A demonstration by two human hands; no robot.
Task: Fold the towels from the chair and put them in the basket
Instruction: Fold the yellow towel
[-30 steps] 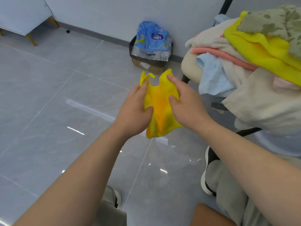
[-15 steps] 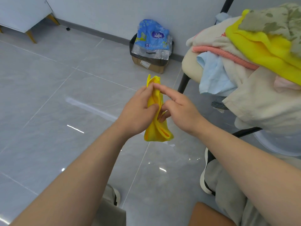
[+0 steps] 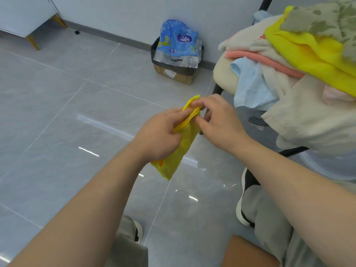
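A small yellow towel [image 3: 178,151] hangs folded into a narrow strip in the air above the floor. My left hand [image 3: 159,135] grips its middle, and my right hand [image 3: 217,120] pinches its top corner with the fingertips. At the upper right stands the chair [image 3: 224,74] with a cream seat, heaped with towels: a yellow one [image 3: 308,53], a pale blue one [image 3: 250,87], a pink-edged one [image 3: 262,59], a large beige one [image 3: 312,120] and a camouflage-patterned one [image 3: 331,18]. No basket is recognisable in view.
A cardboard box [image 3: 174,73] lined with a black bag holds a blue plastic package [image 3: 177,43] by the wall. A white cabinet [image 3: 25,14] on wooden legs stands at the far left. My legs and shoes [image 3: 244,201] are below, on the grey tiled floor.
The towel, spread open between both hands a second ago, has been folded into a narrow strip. My right hand has moved up to pinch the top corner.
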